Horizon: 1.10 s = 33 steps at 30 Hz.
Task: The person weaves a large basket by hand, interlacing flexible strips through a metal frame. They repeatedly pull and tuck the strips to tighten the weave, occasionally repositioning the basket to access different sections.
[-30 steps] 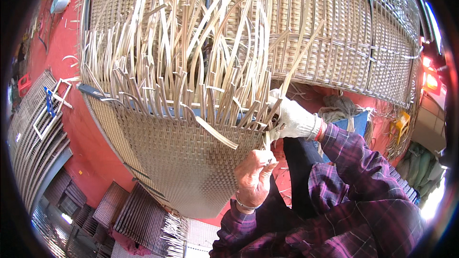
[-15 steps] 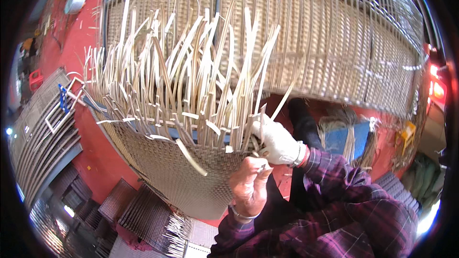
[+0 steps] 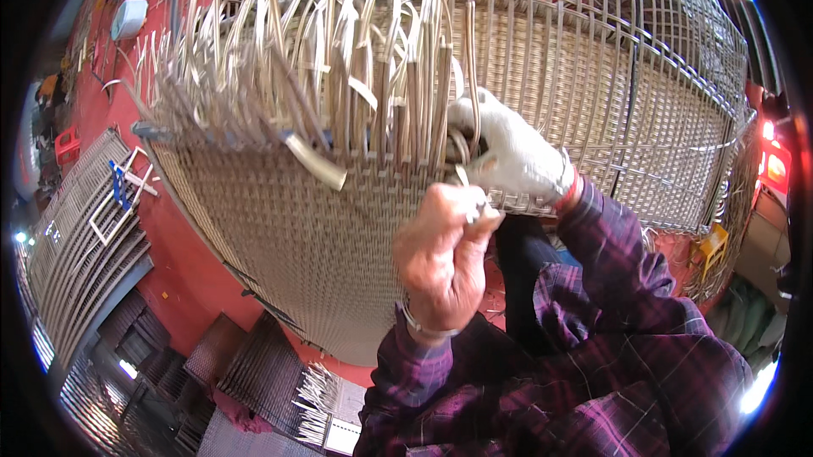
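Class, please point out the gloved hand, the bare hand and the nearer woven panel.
Gloved right hand (image 3: 518, 150): head view, back of glove.
Bare left hand (image 3: 436, 255): head view, back of hand.
Nearer woven panel (image 3: 292, 228): head view, middle of woven face.

Daylight-bright glare burns white at the upper and lower right rim, paling the glove (image 3: 521, 152) while the shirt (image 3: 610, 381) sits in dimmer tones. The strips (image 3: 315, 164) toward the left are smeared by blur; the back panel (image 3: 559, 93) looks crisper. Black rings the fisheye view, edges bow, and glints dot the murky lower left
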### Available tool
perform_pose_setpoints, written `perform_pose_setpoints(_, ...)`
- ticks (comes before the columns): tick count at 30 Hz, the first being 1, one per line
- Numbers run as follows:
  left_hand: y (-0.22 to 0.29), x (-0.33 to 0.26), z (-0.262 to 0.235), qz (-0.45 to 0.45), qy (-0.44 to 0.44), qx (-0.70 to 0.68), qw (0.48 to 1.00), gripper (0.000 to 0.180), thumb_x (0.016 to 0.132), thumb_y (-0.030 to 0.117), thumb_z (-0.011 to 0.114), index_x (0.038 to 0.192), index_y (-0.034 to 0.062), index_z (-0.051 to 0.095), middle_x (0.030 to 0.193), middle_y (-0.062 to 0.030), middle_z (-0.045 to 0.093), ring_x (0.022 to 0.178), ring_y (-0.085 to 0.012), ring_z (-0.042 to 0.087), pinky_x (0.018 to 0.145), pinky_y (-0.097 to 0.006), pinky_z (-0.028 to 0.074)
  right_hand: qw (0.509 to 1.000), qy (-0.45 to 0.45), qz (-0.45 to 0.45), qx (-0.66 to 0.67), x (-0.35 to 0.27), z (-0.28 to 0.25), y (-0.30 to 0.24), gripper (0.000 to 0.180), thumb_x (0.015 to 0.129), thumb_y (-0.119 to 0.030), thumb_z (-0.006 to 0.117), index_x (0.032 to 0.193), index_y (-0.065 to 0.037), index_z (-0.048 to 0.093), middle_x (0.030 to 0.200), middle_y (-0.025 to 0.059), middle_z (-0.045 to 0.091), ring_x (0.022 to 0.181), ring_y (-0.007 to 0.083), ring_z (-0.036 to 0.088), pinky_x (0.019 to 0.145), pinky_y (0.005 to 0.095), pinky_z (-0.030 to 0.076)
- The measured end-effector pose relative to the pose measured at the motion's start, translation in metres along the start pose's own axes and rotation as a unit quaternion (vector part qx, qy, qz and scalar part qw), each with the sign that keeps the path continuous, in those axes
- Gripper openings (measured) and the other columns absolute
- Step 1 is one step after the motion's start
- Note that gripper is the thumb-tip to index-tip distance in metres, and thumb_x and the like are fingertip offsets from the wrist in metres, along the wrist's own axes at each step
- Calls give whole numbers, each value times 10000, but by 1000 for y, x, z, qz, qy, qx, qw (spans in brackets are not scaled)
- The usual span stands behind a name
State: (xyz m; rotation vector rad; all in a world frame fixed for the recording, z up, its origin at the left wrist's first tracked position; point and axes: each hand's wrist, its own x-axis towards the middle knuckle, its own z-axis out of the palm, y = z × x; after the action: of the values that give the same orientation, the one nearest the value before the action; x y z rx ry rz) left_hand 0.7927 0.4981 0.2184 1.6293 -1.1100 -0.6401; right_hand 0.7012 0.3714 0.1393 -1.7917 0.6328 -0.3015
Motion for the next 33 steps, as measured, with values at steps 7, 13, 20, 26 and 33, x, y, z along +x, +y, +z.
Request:
perform_pose_setpoints(7, -44, 2, 25, -69, 27, -103, 992, 69, 873, 45, 620, 879, -12, 582, 790, -72, 589, 675, -169, 575, 632, -275, 458, 993, -105, 41, -18, 15, -30, 61, 736, 616, -250, 836, 1250, -27, 537, 1151, 211, 498, 965, 300, 588, 821, 397, 493)
perform_pose_setpoints(13, -38, -7, 13, -116, -9, -77, 990, 107, 912, 90, 570, 880, -11, 558, 845, -131, 619, 604, -134, 528, 565, -252, 437, 955, -255, -45, -141, 57, -53, 57, 720, 605, -247, 832, 1233, -46, 543, 1021, 195, 622, 934, 290, 639, 773, 367, 524)
perform_pose_setpoints(20, -41, -3, 25, -140, 81, -220, 962, 155, 966, 155, 495, 918, 8, 507, 837, -162, 587, 526, -108, 445, 613, -284, 445, 840, -376, 10, -390, 96, -63, 27, 369, 715, -146, 678, 1072, -60, 642, 857, 127, 688, 795, 275, 676, 640, 395, 524)
perform_pose_setpoints(26, -46, -2, 29, -110, 77, -182, 974, 154, 924, 88, 557, 1039, -13, 547, 1002, -167, 599, 562, -101, 491, 604, -269, 461, 891, -278, -111, -340, 95, -58, 45, 125, 695, -179, 708, 745, -67, 686, 697, 91, 658, 590, 230, 641, 547, 339, 524)
perform_pose_setpoints(33, -74, 11, 46, -83, 94, -169, 978, 205, 908, 35, 574, 1091, -56, 586, 1082, -188, 595, 653, -156, 586, 522, -245, 485, 907, -346, -148, -189, 104, -59, 76, 150, 813, -198, 571, 769, -59, 605, 587, 76, 518, 535, 207, 465, 556, 383, 405)
